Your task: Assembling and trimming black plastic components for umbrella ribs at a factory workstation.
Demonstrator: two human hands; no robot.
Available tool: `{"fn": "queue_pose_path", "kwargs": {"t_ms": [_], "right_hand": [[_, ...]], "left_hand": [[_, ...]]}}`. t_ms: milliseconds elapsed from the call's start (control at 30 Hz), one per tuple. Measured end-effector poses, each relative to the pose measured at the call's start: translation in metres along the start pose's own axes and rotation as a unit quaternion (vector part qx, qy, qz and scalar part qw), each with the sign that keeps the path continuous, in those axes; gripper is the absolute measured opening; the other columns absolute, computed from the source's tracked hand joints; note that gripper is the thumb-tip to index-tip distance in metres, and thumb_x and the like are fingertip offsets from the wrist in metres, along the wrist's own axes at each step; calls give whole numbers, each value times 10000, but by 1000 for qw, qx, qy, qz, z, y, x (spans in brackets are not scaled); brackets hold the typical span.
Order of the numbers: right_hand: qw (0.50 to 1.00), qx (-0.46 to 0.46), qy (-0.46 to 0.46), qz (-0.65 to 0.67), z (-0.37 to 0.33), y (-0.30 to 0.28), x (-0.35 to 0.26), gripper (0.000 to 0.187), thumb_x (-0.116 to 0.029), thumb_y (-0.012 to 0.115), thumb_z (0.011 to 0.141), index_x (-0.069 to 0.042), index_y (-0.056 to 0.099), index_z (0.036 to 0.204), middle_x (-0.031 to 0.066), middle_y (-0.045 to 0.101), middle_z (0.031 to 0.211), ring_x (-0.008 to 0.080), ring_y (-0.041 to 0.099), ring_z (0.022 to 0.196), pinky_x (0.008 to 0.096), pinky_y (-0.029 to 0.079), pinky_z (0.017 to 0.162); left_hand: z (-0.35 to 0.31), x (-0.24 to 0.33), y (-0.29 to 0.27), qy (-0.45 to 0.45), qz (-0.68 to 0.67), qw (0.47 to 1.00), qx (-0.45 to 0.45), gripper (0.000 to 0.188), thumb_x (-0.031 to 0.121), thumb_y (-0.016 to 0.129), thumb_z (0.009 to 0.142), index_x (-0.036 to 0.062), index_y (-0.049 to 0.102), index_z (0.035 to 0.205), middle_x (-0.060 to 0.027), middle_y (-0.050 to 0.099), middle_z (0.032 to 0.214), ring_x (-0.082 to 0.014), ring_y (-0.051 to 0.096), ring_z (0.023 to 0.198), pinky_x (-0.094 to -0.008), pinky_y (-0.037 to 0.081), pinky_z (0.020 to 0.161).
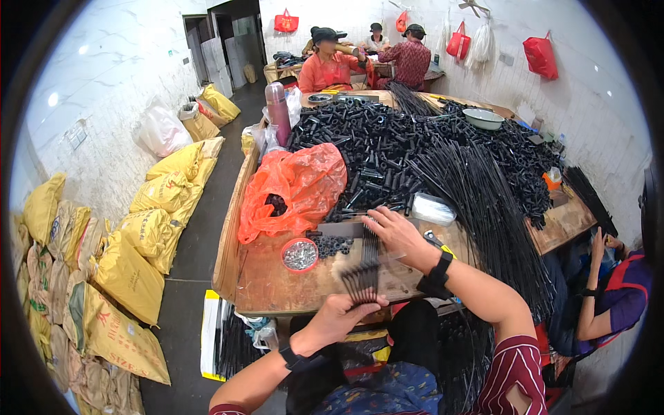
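Note:
My left hand (335,321) is closed around the lower ends of a row of thin black rods (361,277), which spread like a fan above the near edge of the table. My right hand (401,238) lies across the rods' upper ends, its fingers stretched out; whether it presses on them I cannot tell. Left of the rods are a flat grey metal strip (340,230), a small pile of black rings (332,245) and a round red tub (299,267) of small silver pieces. A clear plastic box (434,209) sits beyond my right hand.
Black tubular parts (360,152) heap across the wooden table (266,277), with long black rods (477,200) at right. An orange plastic bag (304,180) and a pink flask (278,114) stand left. Yellow sacks (128,277) line the wall. Co-workers (326,66) sit around.

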State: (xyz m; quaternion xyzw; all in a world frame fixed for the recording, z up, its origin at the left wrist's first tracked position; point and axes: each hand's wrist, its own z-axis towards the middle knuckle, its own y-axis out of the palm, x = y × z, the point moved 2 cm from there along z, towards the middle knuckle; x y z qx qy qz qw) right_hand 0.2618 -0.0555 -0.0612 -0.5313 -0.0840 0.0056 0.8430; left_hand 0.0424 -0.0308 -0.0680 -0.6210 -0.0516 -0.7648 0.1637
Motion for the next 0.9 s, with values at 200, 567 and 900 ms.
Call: {"fn": "queue_pose_path", "kwargs": {"t_ms": [200, 567, 900], "right_hand": [[978, 66, -33, 193, 10, 7, 10, 395, 51, 590, 726, -44, 586, 1109, 133, 627, 1111, 311, 601, 1028, 372, 516, 844], [740, -229, 159, 612, -31, -53, -89, 222, -202, 560, 929, -49, 616, 1080, 64, 680, 859, 201, 665, 774, 327, 485, 621], [532, -394, 124, 739, -60, -58, -108, 421, -399, 526, 951, -45, 571, 1174, 79, 661, 1042, 165, 660, 894, 311, 535, 805]], "left_hand": [[6, 79, -27, 38, -102, 992, 62, 141, 17, 531, 931, -48, 628, 1010, -116, 685, 992, -185, 643, 961, -317, 506, 874], [39, 134, -90, 200, -192, 891, 359, 225, 206, 466, 996, -11, 523, 988, -65, 585, 791, -202, 659, 732, -303, 528, 702], [40, 80, -96, 106, -142, 903, 392, 192, 212, 501, 977, 23, 496, 1013, -32, 577, 775, -216, 674, 726, -319, 554, 690]]}}
